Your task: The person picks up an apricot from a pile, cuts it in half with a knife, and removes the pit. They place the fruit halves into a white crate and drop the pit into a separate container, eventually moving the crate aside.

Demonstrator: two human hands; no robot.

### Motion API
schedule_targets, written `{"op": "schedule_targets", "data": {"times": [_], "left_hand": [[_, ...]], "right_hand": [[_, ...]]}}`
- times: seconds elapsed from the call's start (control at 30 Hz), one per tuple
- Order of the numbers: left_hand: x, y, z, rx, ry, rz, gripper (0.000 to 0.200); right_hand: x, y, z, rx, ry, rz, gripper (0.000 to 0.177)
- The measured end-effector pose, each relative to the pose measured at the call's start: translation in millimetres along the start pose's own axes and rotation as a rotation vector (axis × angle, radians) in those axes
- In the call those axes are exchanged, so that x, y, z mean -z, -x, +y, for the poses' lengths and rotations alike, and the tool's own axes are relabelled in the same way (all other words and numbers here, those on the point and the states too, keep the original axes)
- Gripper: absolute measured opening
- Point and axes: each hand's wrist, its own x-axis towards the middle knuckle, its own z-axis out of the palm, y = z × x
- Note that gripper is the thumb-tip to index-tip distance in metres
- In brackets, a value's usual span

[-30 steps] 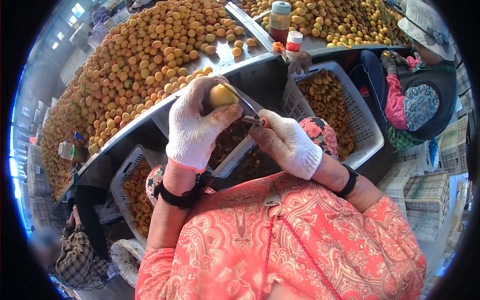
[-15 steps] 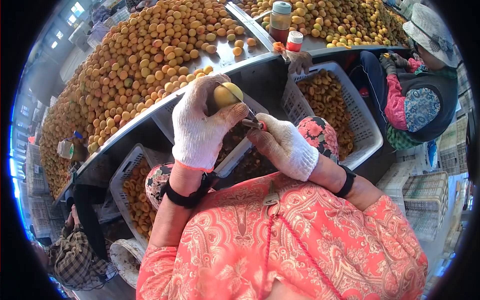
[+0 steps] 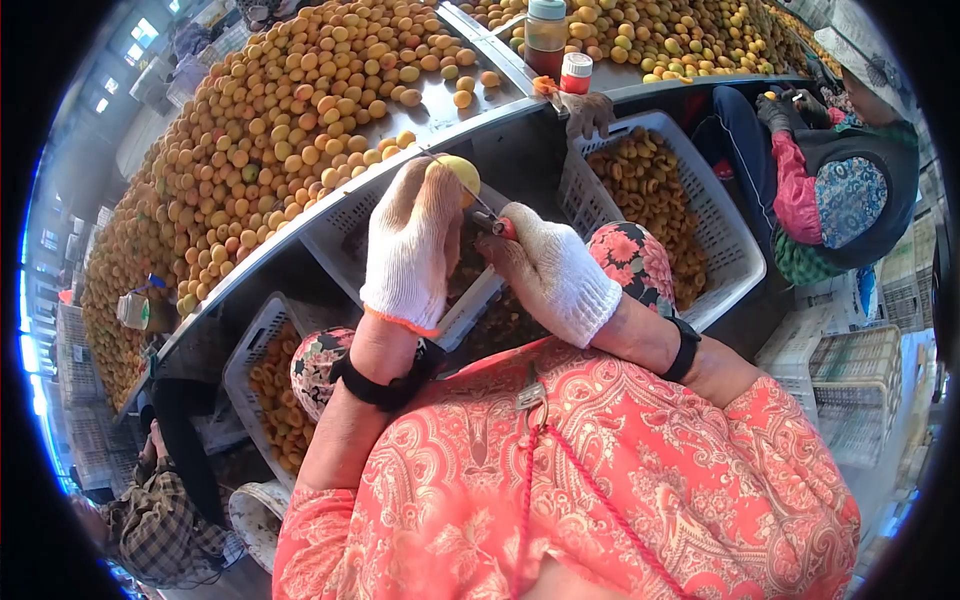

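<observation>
My left hand (image 3: 411, 235), in a white work glove with stained fingers, is closed around a yellow-green apricot (image 3: 460, 173). In my right hand (image 3: 545, 262), gloved the same way, is a small knife (image 3: 503, 228) with a red handle. Its thin blade reaches up and left to the apricot, and part of it is hidden behind the fruit and my fingers. Both hands are above a grey crate (image 3: 345, 238) standing between my knees. A large heap of whole apricots (image 3: 265, 130) lies on the metal table beyond my hands.
A crate (image 3: 735, 262) of halved apricots stands at my right, another crate (image 3: 240, 365) of halves at my left. A jar (image 3: 545, 40) and a red bottle with a white cap (image 3: 575, 75) stand at the table edge. Co-workers (image 3: 845, 190) sit on both sides.
My left hand has turned, so its back now faces up and its fingers cover more of the apricot. The knife remains at the fruit in my right hand. The view has shifted slightly.
</observation>
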Motion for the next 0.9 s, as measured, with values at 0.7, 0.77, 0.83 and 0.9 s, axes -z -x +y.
{"op": "schedule_targets", "data": {"times": [0.7,0.77,0.83,0.9], "left_hand": [[1.7,-8.6,-22.8,-0.206,-0.333,0.045,0.031],[-7.3,-8.3,-28.6,-0.059,-0.021,0.170,0.033],[0.7,-12.5,-30.1,-0.089,-0.163,0.147,0.045],[5.7,-12.4,-23.6,-0.085,-0.239,0.097,0.038]], "right_hand": [[-12.8,-3.3,15.8,0.053,-0.069,0.050,0.018],[-15.7,-5.1,18.4,0.026,0.030,0.067,0.018],[-14.1,-6.2,15.7,0.019,0.003,0.058,0.018],[-11.3,-5.2,14.1,0.005,-0.022,0.052,0.018]]}}
